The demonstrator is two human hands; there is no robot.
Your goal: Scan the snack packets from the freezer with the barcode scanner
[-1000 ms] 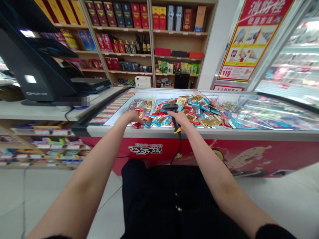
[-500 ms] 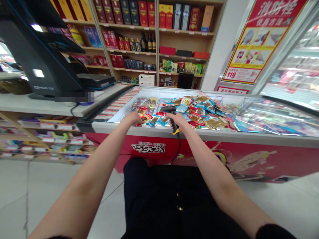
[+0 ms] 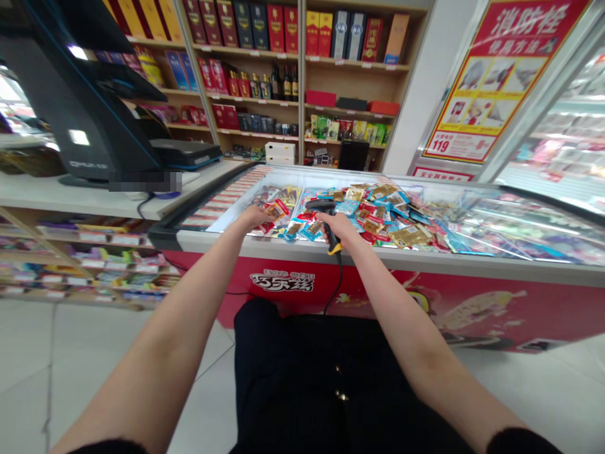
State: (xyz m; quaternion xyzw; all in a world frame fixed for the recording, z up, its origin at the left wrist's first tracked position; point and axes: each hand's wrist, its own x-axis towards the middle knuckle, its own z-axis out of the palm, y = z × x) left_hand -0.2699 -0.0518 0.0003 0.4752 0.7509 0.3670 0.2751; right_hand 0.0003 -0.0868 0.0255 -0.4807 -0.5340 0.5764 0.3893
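Observation:
My left hand [image 3: 253,217] is closed at the left part of the freezer's glass top, its fingers on a red snack packet [image 3: 280,210] that is partly hidden by them. In my right hand [image 3: 341,228] is a black and yellow barcode scanner [image 3: 333,241], gripped by its handle, with its head turned left above the packets. Small blue and brown packets [image 3: 293,228] lie between the two hands. Beyond my right hand spreads a heap of gold, red and blue packets [image 3: 373,211].
The chest freezer [image 3: 283,243] has a raised grey front rim. A scanner cable [image 3: 336,293] hangs down its red front. On the left, a counter [image 3: 85,202] carries a black checkout terminal [image 3: 94,126]. Shelves of boxed bottles [image 3: 246,25] stand behind.
My left hand has shifted slightly left and up, and the red packet at its fingers now lies higher and shows more fully. My right hand and the barcode scanner stay nearly in place.

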